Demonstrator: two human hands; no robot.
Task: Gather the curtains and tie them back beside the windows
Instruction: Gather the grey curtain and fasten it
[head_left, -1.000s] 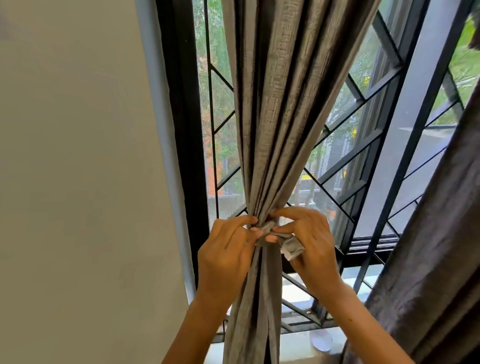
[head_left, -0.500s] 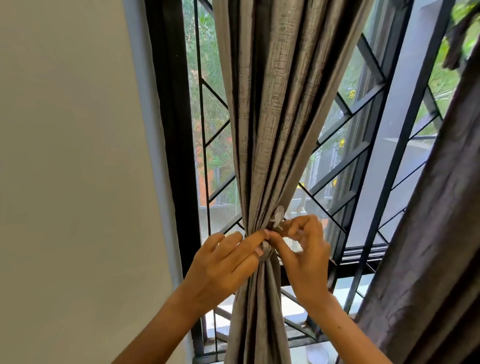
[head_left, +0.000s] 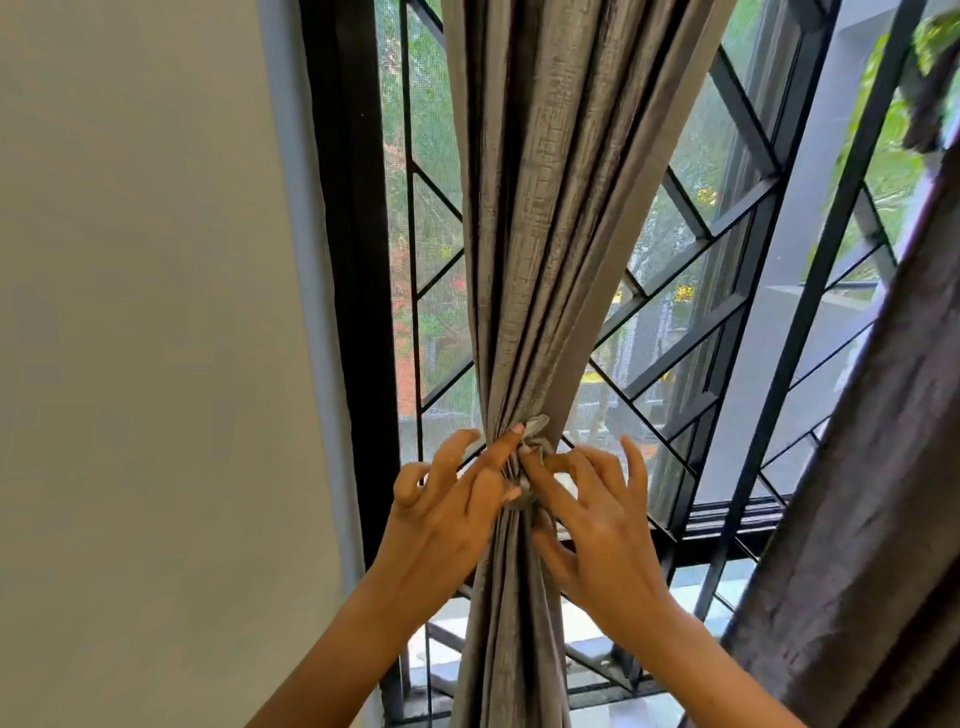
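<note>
A grey textured curtain hangs gathered into a narrow bundle in front of the window. A grey fabric tie is wrapped around the bundle at its waist, and a small knotted end sticks up on the right side. My left hand is at the left of the bundle; its index finger and thumb pinch the tie while the other fingers spread out. My right hand is at the right of the bundle, with its hooked index finger and thumb on the tie and the remaining fingers splayed.
A black window frame and a black metal grille stand right behind the curtain. A pale wall fills the left. A second, darker curtain hangs loose at the right edge.
The loose tie end that my right hand held out has been drawn in against the bundle. On both hands the outer fingers have spread open, and only the fingertips stay at the knot.
</note>
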